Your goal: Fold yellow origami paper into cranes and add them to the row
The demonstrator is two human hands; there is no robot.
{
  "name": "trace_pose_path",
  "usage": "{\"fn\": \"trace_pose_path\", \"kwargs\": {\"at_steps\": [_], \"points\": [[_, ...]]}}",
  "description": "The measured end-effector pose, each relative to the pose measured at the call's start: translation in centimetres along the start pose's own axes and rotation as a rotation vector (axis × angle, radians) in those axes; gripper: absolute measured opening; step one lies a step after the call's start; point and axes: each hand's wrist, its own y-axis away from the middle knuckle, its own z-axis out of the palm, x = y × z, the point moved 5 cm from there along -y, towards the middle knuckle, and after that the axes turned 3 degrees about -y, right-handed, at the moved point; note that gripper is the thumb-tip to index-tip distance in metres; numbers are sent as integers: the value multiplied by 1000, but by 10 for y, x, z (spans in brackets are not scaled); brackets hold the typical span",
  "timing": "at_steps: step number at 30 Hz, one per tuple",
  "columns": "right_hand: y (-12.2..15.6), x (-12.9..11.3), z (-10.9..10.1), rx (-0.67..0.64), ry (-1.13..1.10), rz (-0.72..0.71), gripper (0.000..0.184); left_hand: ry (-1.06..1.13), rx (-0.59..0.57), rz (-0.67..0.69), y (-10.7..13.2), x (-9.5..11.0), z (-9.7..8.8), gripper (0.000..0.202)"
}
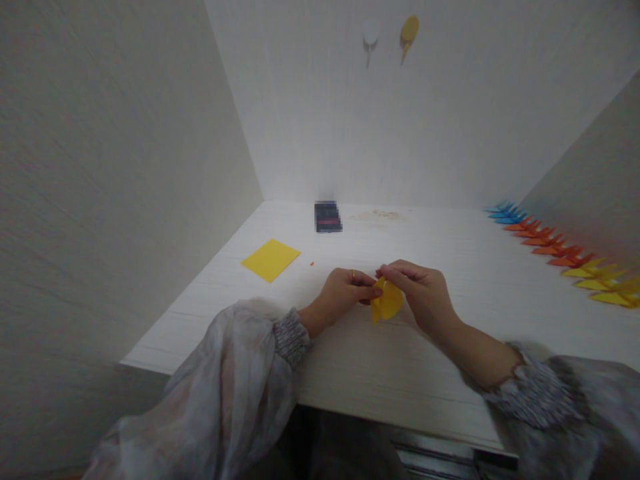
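Observation:
Between my two hands is a partly folded piece of yellow paper (388, 303), held just above the table near its front. My left hand (345, 292), with a ring on one finger, pinches the paper's left side. At its upper edge, the fingertips of my right hand (419, 287) are closed on the paper. Its lower part hangs down in a curved flap and a point. To the left, a flat square of yellow paper (271, 260) lies on the table.
A row of folded paper cranes in blue (506, 212), orange (550, 241) and yellow (607, 283) runs along the right wall. A dark, pixelated rectangular object (328, 217) lies near the back wall. A tiny orange scrap (312, 264) sits beside the yellow square. Two hooks, white (371, 37) and yellow (409, 32), are on the wall.

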Motion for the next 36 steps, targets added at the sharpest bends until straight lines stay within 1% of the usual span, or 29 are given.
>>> {"fn": "trace_pose_path", "kwargs": {"at_steps": [3,6,8,11,14,17,19,21,26,32,36], "points": [[-2,-1,-1,20,-57,-32,18,-5,13,-10,1,-1,0,15],[-5,-2,-4,79,-152,-80,17,-11,33,-25,1,-4,-3,15],[-6,-1,-6,109,-193,-84,17,-11,36,-24,0,-5,-4,15],[-7,1,-3,65,-172,-46,17,-18,37,-23,1,-4,-5,15],[-5,5,1,-1,-92,1,14,-25,46,-23,1,-2,-5,14],[-5,6,1,-5,-21,6,15,-24,43,-24,2,-1,-5,14],[-5,6,1,-7,-12,-5,14,-25,39,-25,2,-1,-5,15],[-6,7,1,-16,-44,-13,14,-21,38,-29,2,-2,-5,15],[-6,6,3,-49,-192,-11,29,-33,25,-37,1,-4,-5,15],[-6,5,0,14,-240,-6,25,-34,16,-27,1,-5,-5,13],[-5,3,2,5,-257,-26,22,-33,19,-31,0,-5,-5,14]]}}
